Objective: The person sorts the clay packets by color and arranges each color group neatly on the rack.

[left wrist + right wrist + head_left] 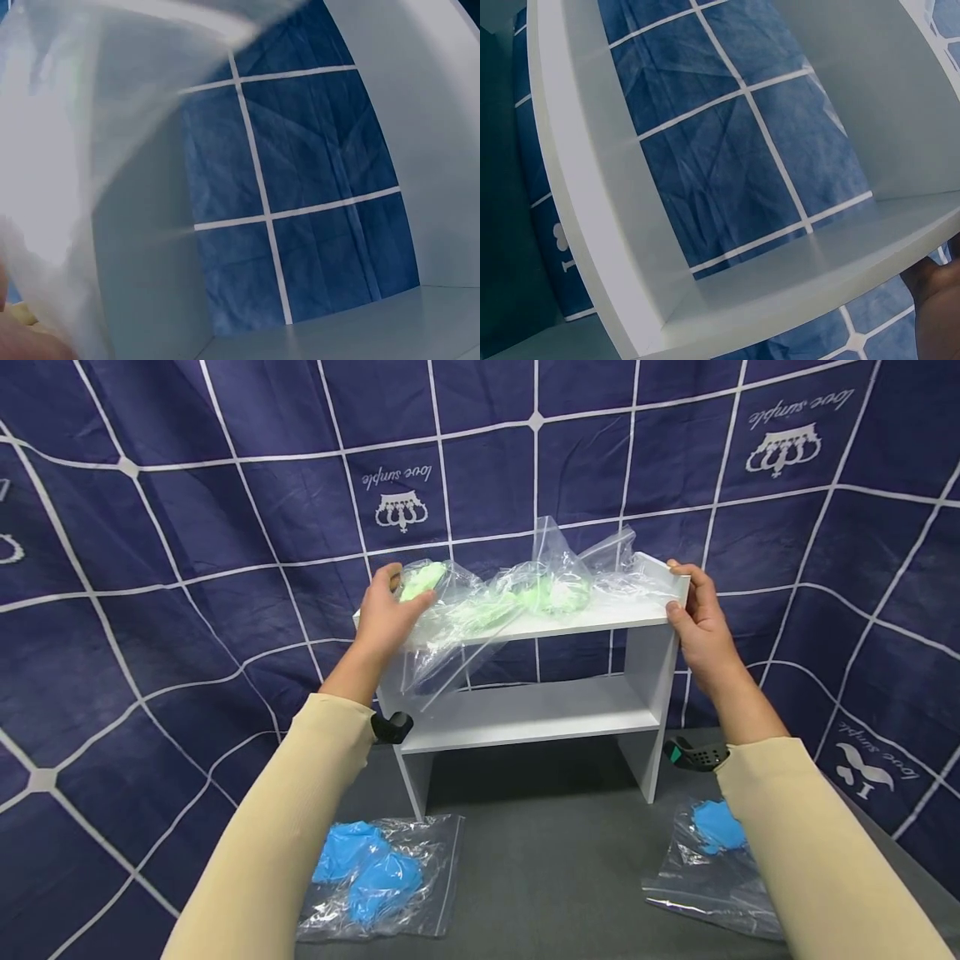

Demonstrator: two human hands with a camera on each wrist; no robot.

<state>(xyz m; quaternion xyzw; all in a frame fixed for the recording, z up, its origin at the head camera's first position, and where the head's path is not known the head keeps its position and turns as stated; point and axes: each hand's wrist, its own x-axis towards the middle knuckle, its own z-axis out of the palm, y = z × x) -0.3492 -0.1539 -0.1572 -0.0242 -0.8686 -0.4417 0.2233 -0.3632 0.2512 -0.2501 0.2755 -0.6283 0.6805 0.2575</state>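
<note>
A white two-tier shelf (525, 714) stands in front of me. Clear plastic bags (551, 568) with crumpled light green contents (487, 610) lie along its top board, and part of the plastic hangs over the front edge. At the top left, my left hand (384, 620) holds a clear bag with a light green lump (424, 578) between thumb and fingers. Its far fingers are partly hidden. My right hand (701, 622) grips the raised right end (654, 575) of the shelf, thumb in front. In the left wrist view, blurred plastic (52, 150) hangs close to the camera.
On the dark grey floor (540, 860), a zip bag (442, 877) with blue lumps (382, 885) lies left of the shelf. Another zip bag (686, 893) with a blue lump (718, 827) lies right, partly under my forearm. A blue curtain (487, 468) with white lines hangs behind.
</note>
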